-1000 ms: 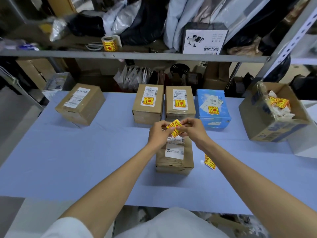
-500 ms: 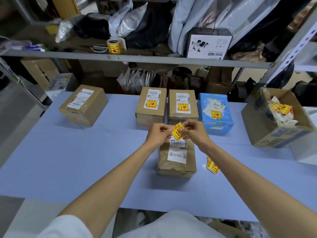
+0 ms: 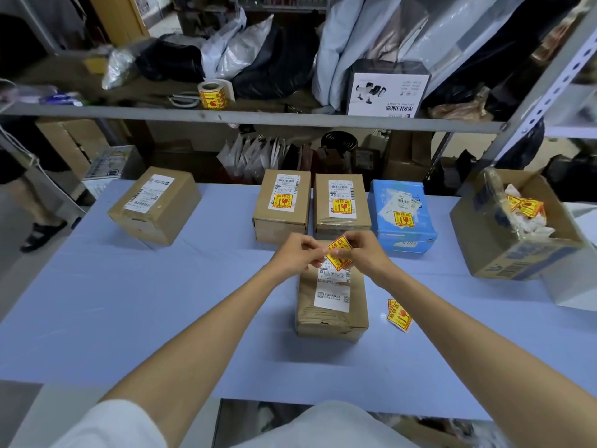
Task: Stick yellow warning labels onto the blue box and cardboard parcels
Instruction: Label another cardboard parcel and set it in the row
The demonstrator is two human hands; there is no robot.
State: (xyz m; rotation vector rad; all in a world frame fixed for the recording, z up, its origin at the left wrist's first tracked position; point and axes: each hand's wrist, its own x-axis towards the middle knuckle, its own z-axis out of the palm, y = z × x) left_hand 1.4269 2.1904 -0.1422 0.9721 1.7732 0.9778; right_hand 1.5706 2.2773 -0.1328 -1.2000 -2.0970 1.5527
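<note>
Both hands hold one yellow warning label (image 3: 339,253) in the air over the far end of a cardboard parcel (image 3: 332,305) in front of me. My left hand (image 3: 298,255) pinches its left edge and my right hand (image 3: 361,252) pinches its right edge. Behind them stand two cardboard parcels (image 3: 282,205) (image 3: 342,206) and the blue box (image 3: 402,215), each with a yellow label stuck on top. Another cardboard parcel (image 3: 155,208) at the far left carries only a white shipping label. More yellow labels (image 3: 399,315) lie loose on the table, right of the near parcel.
An open cardboard box (image 3: 517,240) at the right holds backing scraps and yellow labels. A roll of yellow labels (image 3: 213,93) stands on the metal shelf above the blue-covered table (image 3: 129,302). A person's legs show at the far left (image 3: 29,202).
The two hands have kept the label between them over the near parcel, shifting their pinch on it slightly. The parcels have not moved.
</note>
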